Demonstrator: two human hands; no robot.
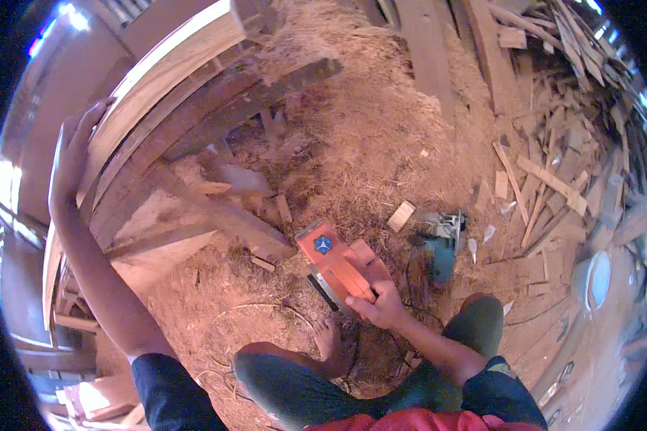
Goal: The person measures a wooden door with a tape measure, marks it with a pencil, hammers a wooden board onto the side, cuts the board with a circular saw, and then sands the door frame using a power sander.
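Note:
An orange electric planer (336, 267) with a round blue badge hangs in front of my knees. My right hand (381, 305) is wrapped round its rear handle. Over at the left, a long pale wooden board (162, 79) stands on edge, curving across the view. My left hand (75, 154) grips the board's near side, with its fingers hooked over the upper edge. A teal power saw (442, 251) with a metal base lies on the ground to the right of the planer.
Sawdust and shavings (366, 122) cover the ground. Wooden beams (230, 215) lie beneath the board. A small wood block (401, 215) sits beside the saw. Scrap wood (561, 165) is heaped at the right, near a pale bucket (595, 280). A cable (262, 306) loops by my foot.

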